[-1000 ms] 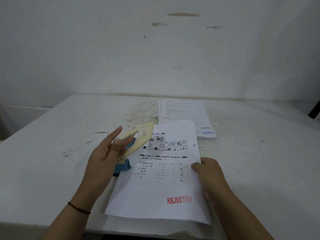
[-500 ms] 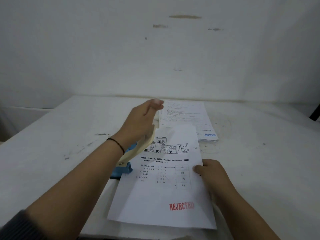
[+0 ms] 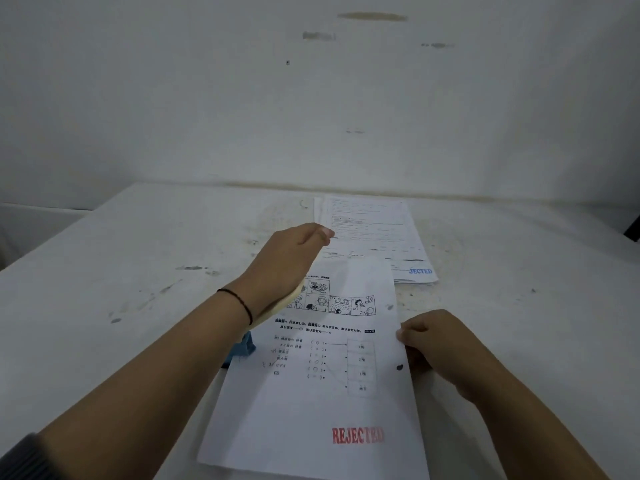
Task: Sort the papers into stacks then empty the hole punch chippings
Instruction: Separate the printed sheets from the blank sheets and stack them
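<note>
A printed sheet (image 3: 311,403) with a red REJECTED stamp lies on the white table near me. My right hand (image 3: 433,344) pinches its right edge. A second stack of papers (image 3: 374,233), with a blue stamp at its near corner, lies farther back. The hole punch sits at the near sheet's upper left edge, its blue base (image 3: 242,349) and cream lever (image 3: 287,301) mostly hidden under my left wrist. My left hand (image 3: 287,261) stretches over the punch, its fingertips at the far stack's near left corner. Its back faces me, so the fingers underneath are hidden.
The white table (image 3: 121,289) is scuffed and stained, and its back edge meets a white wall. A small dark speck (image 3: 399,367) lies on the near sheet by my right hand. A dark object (image 3: 632,232) pokes in at the far right edge.
My left hand left the raised cream lever and reached forward over the punch to the far stack. My right hand kept its hold on the near sheet's edge.
</note>
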`<state>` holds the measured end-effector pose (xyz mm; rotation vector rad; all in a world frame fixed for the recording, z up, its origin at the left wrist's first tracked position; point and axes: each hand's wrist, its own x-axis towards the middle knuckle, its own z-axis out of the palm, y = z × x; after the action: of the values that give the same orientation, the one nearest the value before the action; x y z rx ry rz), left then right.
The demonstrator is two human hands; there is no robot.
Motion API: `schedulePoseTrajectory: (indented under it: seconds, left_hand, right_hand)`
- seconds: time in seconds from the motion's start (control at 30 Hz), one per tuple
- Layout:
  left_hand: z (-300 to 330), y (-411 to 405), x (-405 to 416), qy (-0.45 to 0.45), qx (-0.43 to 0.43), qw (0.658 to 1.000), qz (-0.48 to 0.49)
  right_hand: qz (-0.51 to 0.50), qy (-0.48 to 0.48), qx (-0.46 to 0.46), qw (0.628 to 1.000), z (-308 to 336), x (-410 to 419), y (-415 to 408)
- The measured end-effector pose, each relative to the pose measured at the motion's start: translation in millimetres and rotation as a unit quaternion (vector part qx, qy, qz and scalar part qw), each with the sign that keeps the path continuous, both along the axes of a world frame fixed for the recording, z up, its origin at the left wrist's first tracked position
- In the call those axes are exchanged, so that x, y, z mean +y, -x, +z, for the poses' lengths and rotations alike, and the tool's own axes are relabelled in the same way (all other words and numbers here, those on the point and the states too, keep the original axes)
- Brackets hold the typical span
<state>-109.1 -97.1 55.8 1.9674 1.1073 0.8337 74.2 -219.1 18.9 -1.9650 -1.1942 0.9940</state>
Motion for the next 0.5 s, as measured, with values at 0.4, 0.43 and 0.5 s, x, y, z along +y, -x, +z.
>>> schedulePoseTrajectory:
  seconds: [0.4, 0.43, 0.5]
  left_hand:
    - [-5, -5, -3, -0.014, 0.063, 0.998, 0.011]
    - [-6, -5, -2, -0.012, 0.064, 0.998, 0.011]
    - [-9, -6, -3, -0.028, 0.084, 0.996, 0.012]
  right_hand:
    - [0.027, 0.066, 0.052, 0.996, -4, 14, -14]
    - [0.029, 0.069, 0.058, 0.995, -5, 15, -16]
    - [0.030, 0.073, 0.069, 0.994, -6, 15, -18]
